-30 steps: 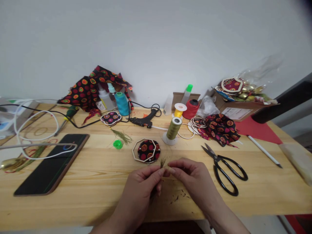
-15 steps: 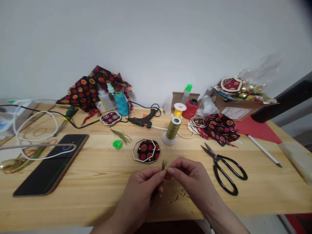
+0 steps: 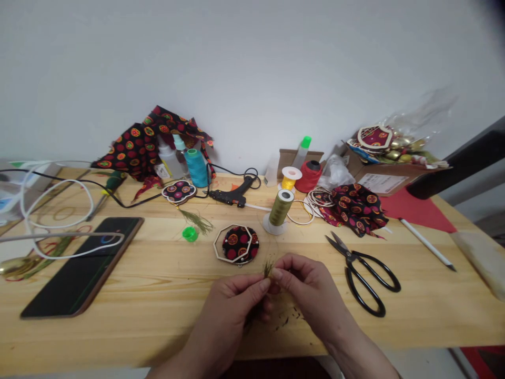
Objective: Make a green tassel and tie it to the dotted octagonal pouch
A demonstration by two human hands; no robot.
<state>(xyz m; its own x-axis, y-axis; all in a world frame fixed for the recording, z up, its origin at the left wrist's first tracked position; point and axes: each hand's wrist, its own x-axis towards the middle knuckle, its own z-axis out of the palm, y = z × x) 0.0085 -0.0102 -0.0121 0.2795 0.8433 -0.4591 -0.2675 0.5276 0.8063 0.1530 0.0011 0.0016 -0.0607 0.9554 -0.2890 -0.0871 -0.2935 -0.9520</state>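
Left hand [image 3: 236, 304], right hand [image 3: 306, 284] shifted, seemingly pinching tuft [image 3: 268, 267]

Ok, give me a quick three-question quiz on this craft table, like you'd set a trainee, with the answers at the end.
1. True or false: the black-handled metal scissors lie on the wooden table, to the right of the right hand, untouched.
2. What do the fingers of the left hand and the right hand pinch between them? A: a small olive-green thread tuft; B: a blue button; C: a steel needle.
3. Fill in: the olive-green thread spool stands to the ____ of the octagonal wooden frame with black-and-red fabric.
Key: 1 true; 2 A; 3 right.
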